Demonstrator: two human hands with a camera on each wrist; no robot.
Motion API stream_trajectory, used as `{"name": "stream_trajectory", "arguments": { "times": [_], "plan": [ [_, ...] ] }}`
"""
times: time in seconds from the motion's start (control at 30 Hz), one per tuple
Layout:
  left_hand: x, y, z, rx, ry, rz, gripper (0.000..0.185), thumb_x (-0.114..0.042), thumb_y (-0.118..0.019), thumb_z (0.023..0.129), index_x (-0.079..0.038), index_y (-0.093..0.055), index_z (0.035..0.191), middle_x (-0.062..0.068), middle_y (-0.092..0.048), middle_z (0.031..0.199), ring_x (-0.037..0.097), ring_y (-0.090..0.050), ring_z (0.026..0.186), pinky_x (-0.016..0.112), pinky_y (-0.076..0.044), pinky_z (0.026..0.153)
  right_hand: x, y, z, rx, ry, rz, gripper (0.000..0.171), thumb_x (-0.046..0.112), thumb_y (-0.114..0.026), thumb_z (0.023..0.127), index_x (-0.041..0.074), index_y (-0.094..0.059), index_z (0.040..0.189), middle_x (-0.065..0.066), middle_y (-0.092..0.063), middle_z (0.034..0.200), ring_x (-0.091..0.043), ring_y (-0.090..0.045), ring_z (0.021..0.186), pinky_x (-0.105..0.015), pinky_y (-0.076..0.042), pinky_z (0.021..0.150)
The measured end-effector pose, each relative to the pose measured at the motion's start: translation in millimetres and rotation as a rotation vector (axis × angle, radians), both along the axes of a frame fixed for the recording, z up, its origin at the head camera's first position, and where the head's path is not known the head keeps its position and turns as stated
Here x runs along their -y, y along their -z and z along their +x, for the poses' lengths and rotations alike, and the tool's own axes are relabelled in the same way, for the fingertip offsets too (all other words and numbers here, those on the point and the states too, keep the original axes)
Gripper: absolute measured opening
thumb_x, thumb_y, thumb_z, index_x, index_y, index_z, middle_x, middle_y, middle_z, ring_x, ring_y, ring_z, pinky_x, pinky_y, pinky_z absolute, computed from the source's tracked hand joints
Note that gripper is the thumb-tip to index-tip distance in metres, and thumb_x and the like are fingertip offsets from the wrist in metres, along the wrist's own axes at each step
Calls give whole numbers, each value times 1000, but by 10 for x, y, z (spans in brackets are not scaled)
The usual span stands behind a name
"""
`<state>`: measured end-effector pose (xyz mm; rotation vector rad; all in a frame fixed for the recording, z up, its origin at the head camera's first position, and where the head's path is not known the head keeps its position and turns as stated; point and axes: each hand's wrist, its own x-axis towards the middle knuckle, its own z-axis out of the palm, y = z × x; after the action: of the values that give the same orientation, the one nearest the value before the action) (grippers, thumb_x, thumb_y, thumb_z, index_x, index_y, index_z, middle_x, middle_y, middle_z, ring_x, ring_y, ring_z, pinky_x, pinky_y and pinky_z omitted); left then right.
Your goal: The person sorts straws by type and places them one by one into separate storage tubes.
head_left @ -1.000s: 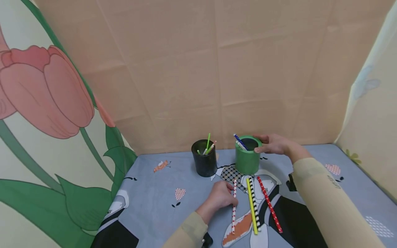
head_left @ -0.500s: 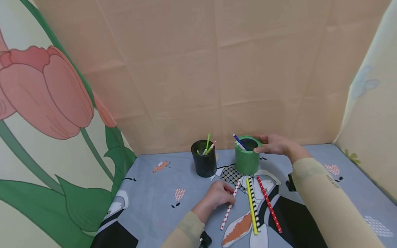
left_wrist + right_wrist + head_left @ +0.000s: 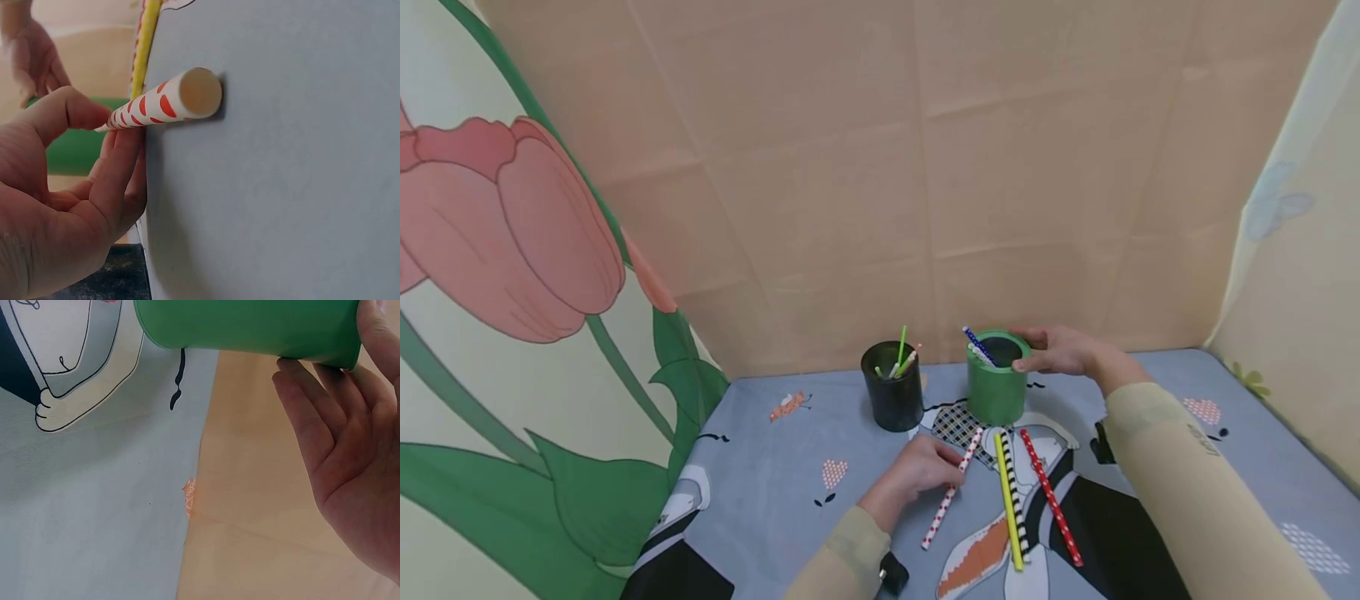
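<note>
My left hand (image 3: 917, 472) pinches the white paper straw with red dots (image 3: 950, 490), thumb over fingers, its far end just in front of the green cylindrical cup (image 3: 996, 390). My right hand (image 3: 1060, 350) grips that cup's rim. Left of the cup: black cup (image 3: 892, 398) with straws. In front of it: yellow straw (image 3: 1008, 500), black-and-white striped straw (image 3: 1017, 497), red dotted straw (image 3: 1049, 497). Risk: light pinch, straw could roll out or knock the yellow one. A second ago the straw lay straight; now it's angled toward the green cup.

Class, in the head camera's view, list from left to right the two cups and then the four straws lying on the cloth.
Black cup → green cup; straws: white straw with red dots → yellow straw → black-and-white striped straw → red straw with white dots.
</note>
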<state>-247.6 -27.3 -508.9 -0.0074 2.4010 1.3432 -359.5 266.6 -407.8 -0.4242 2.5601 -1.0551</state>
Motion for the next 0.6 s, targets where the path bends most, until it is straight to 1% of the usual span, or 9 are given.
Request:
{"name": "stream_trajectory", "arguments": {
  "times": [0.13,0.27,0.37,0.53,0.6],
  "plan": [
    [26,-8,-6,11,-21,30,18,-1,-87,80,-14,-80,92,1,-71,82,14,-66,69,26,-52,62,1,6,-7,-3,-4,1,93,42,-74,101,-1,-25,168,-33,-37,164,-54,-46,143,-62,-48,110],
    [36,-1,-9,9,-26,62,19,0,-86,80,-13,-80,92,0,-70,83,13,-67,68,26,-54,62,-4,9,-11,-7,-7,0,93,42,-75,101,-1,-26,167,-33,-39,163,-54,-47,143,-62,-49,110],
    [45,-14,-9,3,-29,104,20,1,-85,79,-13,-79,92,0,-71,82,13,-66,67,26,-56,63,-14,22,-18,-9,-9,-1,93,43,-75,101,-2,-27,167,-32,-40,163,-53,-48,142,-62,-49,109],
    [73,-114,-16,-19,-31,221,20,5,-82,80,-8,-78,95,3,-74,82,13,-68,69,28,-60,65,-15,37,-25,-9,-6,-11,90,39,-74,102,-2,-27,167,-31,-41,163,-53,-48,143,-62,-49,110],
    [84,-160,-22,-28,-28,248,20,5,-82,82,-6,-78,98,3,-74,83,14,-69,71,30,-62,67,-14,37,-25,-11,-7,-15,90,38,-74,102,-2,-27,167,-31,-41,163,-52,-48,143,-62,-49,110]
  ]
}}
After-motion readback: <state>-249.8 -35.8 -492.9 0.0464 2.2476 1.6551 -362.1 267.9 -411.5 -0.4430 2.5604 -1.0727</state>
